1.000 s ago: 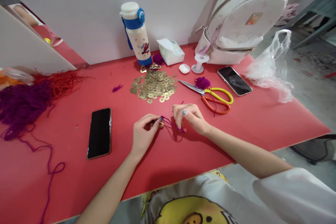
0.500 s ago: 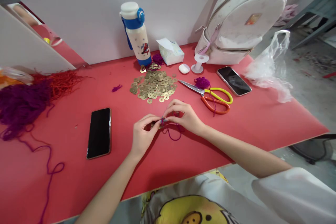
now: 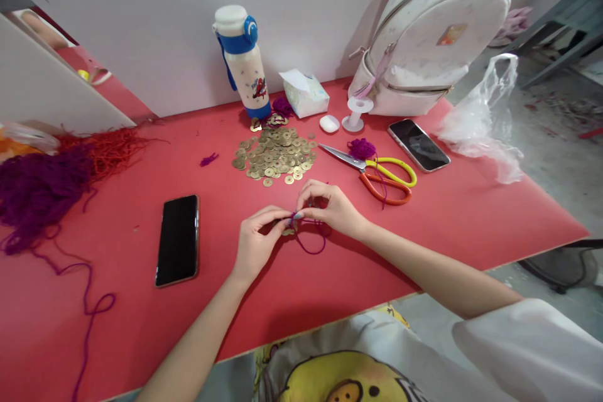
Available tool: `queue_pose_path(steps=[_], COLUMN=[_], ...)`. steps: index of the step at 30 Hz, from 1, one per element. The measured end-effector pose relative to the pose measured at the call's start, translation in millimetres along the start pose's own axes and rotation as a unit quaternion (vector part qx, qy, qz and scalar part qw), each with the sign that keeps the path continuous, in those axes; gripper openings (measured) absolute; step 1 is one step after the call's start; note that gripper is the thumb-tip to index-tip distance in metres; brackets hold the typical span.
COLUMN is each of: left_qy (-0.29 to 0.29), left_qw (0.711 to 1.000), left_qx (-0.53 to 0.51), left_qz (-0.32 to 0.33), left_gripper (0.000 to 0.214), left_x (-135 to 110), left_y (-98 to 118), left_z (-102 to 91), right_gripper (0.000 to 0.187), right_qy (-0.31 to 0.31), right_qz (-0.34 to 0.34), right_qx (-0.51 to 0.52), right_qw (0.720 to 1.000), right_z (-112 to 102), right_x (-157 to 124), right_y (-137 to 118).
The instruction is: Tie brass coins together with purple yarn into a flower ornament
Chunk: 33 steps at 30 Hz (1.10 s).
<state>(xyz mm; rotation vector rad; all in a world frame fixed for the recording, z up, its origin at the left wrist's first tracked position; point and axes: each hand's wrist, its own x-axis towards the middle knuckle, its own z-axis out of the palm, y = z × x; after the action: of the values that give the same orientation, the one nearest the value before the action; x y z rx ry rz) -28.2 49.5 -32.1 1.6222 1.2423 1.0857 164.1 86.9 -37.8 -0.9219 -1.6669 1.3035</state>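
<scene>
Both of my hands meet over the red table point(image 3: 358, 264), fingertips pinched close together. My left hand point(image 3: 257, 239) is closed on purple yarn point(image 3: 311, 252) where it is bunched, and a brass-coloured coin point(image 3: 289, 231) shows under its fingertips. Thumb and fingers of my right hand point(image 3: 334, 210) pinch the same yarn just to the right. A loop of that yarn hangs below the fingers onto the table. Exactly how the yarn passes round the coin is hidden by my fingers. Beyond my hands lies a heap of holed coins point(image 3: 280, 154).
Right of the coins lie scissors point(image 3: 386, 179), a small purple yarn ball point(image 3: 362, 149), a spool point(image 3: 357, 114) and a phone point(image 3: 419, 144). Behind stand a bottle point(image 3: 245, 66), a tissue pack point(image 3: 306, 97) and a backpack point(image 3: 424, 44). Another phone point(image 3: 178, 240) and a purple yarn pile point(image 3: 42, 191) are left.
My right fingertips have shifted slightly right, away from the left ones. The hanging yarn loop has widened, and more of the coin shows beneath my left fingers.
</scene>
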Motion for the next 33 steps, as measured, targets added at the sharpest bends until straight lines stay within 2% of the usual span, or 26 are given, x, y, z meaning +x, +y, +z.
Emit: queue_pose_path(steps=[5, 10, 13, 16, 18, 20, 23, 26, 28, 31, 33], left_qy=[0.009, 0.015, 0.010, 0.016, 0.019, 0.017, 0.026, 0.049, 0.057, 0.066, 0.075], left_qw=[1.000, 1.000, 1.000, 0.999, 0.999, 0.999, 0.999, 0.998, 0.996, 0.990, 0.986], left_qx=[0.007, 0.001, -0.012, -0.016, -0.016, -0.012, 0.008, 0.004, -0.024, -0.067, -0.086], left_qz=[-0.008, -0.012, -0.019, -0.029, -0.031, -0.033, -0.036, -0.049, -0.068, -0.101, -0.122], left_gripper=[0.011, 0.010, 0.009, 0.009, 0.009, 0.009, 0.006, 0.005, 0.009, 0.016, 0.019], left_x=[0, 0, 0, 0, 0, 0, 0, 0, 0, 1, 1], left_y=[0, 0, 2, 4, 4, 3, 1, -1, -2, -1, -1], left_z=[-0.6, -0.9, -0.3, 0.4, 1.0, 1.6, 2.3, 2.6, 2.5, 2.3, 2.1], right_gripper=[0.021, 0.020, 0.028, 0.038, 0.045, 0.049, 0.051, 0.039, 0.031, 0.048, 0.048], right_qy=[-0.005, 0.005, -0.051, -0.126, -0.137, -0.102, -0.004, 0.082, 0.117, 0.153, 0.172], right_qz=[0.025, 0.023, 0.059, 0.107, 0.118, 0.110, 0.089, 0.066, 0.040, -0.004, -0.031], right_qx=[0.037, 0.030, 0.077, 0.167, 0.229, 0.281, 0.314, 0.309, 0.279, 0.183, 0.102], right_qw=[0.999, 0.999, 0.994, 0.972, 0.956, 0.948, 0.945, 0.945, 0.952, 0.971, 0.979], right_z=[2, 4, 3, 0, -2, -5, -10, -18, -22, -22, -18], right_x=[1, -1, -2, -2, -2, 0, 4, 9, 11, 10, 7], right_y=[2, 0, -3, -5, -6, -7, -9, -10, -11, -13, -13])
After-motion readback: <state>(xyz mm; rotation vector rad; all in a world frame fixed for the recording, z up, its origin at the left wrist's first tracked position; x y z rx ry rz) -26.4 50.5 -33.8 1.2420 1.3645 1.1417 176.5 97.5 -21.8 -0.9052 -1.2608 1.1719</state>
